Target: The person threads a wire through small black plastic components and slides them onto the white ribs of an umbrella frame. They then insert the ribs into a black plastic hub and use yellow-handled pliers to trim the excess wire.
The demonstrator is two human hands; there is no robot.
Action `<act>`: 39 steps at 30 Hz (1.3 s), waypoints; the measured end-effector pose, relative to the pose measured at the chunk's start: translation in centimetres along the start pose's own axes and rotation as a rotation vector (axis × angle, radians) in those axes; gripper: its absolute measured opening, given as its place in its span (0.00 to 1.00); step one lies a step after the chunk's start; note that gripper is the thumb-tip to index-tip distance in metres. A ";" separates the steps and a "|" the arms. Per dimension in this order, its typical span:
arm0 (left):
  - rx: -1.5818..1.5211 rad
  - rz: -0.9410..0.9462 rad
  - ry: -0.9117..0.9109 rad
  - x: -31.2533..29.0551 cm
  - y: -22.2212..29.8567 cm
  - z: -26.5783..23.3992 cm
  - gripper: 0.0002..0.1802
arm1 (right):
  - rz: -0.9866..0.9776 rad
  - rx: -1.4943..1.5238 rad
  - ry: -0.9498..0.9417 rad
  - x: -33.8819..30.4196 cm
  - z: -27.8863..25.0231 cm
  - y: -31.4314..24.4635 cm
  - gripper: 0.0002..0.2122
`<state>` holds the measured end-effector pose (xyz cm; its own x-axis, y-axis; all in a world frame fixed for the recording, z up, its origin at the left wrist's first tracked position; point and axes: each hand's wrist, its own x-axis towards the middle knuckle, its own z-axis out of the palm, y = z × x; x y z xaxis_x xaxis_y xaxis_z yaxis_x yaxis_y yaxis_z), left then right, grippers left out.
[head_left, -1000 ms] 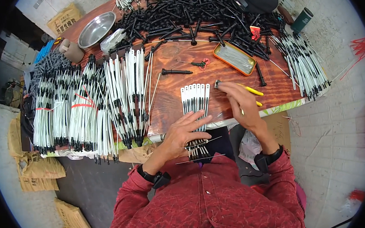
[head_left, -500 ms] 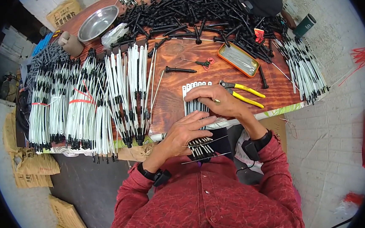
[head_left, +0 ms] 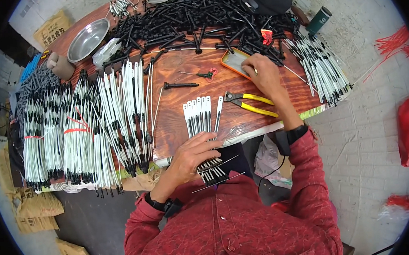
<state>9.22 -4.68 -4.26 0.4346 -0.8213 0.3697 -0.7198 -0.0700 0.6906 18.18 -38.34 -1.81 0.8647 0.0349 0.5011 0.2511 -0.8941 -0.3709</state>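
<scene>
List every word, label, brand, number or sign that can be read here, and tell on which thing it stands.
Printed wording is not copied out here, only its place:
Brown paper sack, back left: dark printed characters.
Dark green cylindrical cup, back right: pale mark, too small to read.
Red packet: any print is too small to read.

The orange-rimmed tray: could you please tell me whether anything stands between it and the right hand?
Nothing visible does: the right hand is at the orange-rimmed tray, fingers over its right-hand end. The yellow-handled pliers lie nearer the person, not between them.
</scene>
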 end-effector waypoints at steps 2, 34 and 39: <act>0.004 0.007 0.013 0.0 -0.3 0.2 0.25 | 0.012 -0.105 -0.081 0.4 0.1 0.5 0.05; 0.036 0.011 0.051 -0.1 -0.3 0.3 0.24 | -0.280 0.133 -0.122 -4.9 -2.0 -7.1 0.06; 0.024 0.014 0.055 -0.1 -0.3 0.4 0.23 | -0.225 0.196 -0.202 -7.2 -0.7 -8.1 0.09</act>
<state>9.23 -4.81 -4.73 0.4532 -0.7899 0.4132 -0.7386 -0.0732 0.6701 9.57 -31.65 -1.87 0.8419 0.3259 0.4301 0.5064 -0.7522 -0.4216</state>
